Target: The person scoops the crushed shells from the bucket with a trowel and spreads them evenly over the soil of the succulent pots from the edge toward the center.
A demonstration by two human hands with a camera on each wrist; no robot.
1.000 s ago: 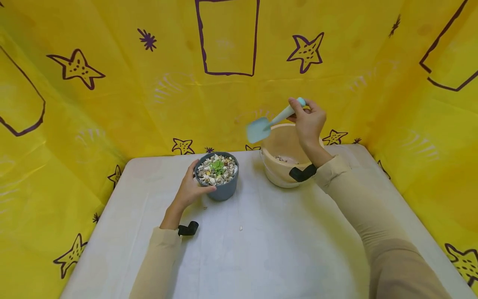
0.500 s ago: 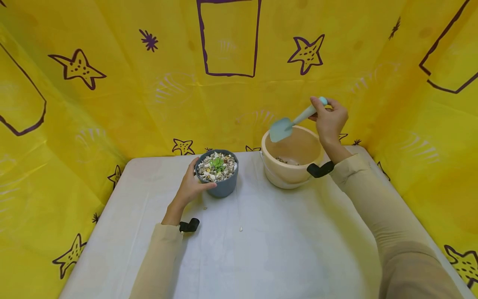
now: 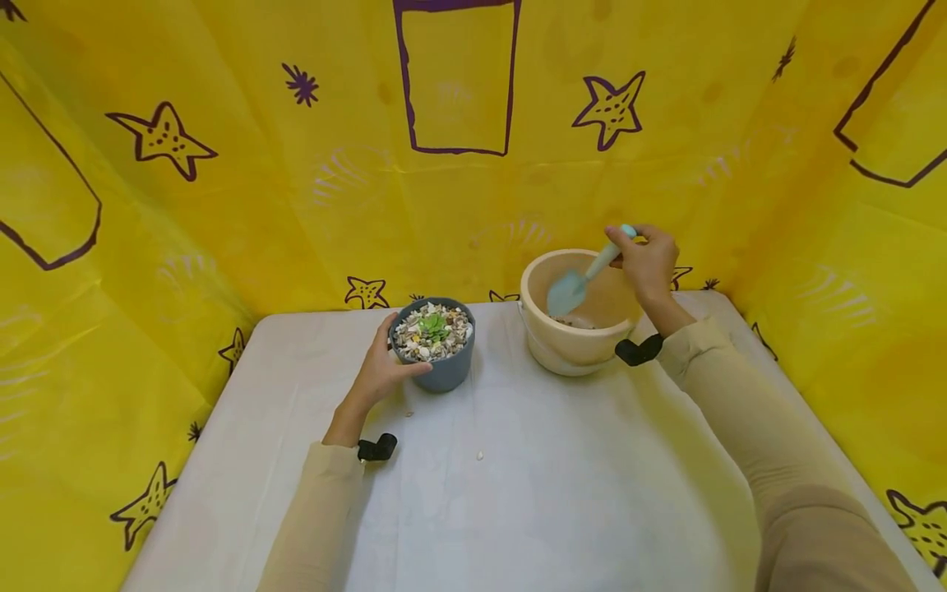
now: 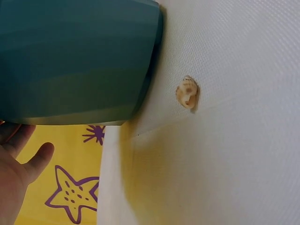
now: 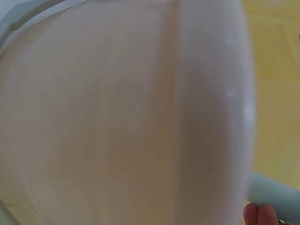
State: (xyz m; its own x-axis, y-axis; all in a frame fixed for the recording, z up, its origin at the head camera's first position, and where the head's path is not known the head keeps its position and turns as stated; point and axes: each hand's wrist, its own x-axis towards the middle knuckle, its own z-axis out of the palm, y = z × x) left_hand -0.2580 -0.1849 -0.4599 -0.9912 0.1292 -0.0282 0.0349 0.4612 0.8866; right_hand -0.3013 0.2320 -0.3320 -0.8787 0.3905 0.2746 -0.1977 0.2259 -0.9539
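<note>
My right hand [image 3: 649, 263] grips the handle of a pale blue toy shovel [image 3: 567, 292], whose blade dips inside a peach bucket [image 3: 580, 353]. Some shell bits [image 3: 564, 320] lie at the bucket's bottom. In the right wrist view the bucket's outer wall [image 5: 117, 117] fills most of the picture, with the shovel handle [image 5: 274, 197] and fingertips at lower right. My left hand [image 3: 381, 370] holds a dark grey-blue flowerpot [image 3: 444, 375] from the left, thumb across its front. Small shells and stones [image 3: 420, 349] fill the pot around a green succulent [image 3: 432, 327].
A small shell [image 4: 187, 92] lies on the white tablecloth [image 3: 533, 510] close to the pot. Another pale bit [image 3: 479, 455] lies nearer the front. Yellow cloth walls [image 3: 459, 205] with starfish drawings enclose the table at the back and sides.
My right hand first moved right with the shovel, then down, and the blade has gone from above the bucket's rim to inside it. The left hand stays on the flowerpot.
</note>
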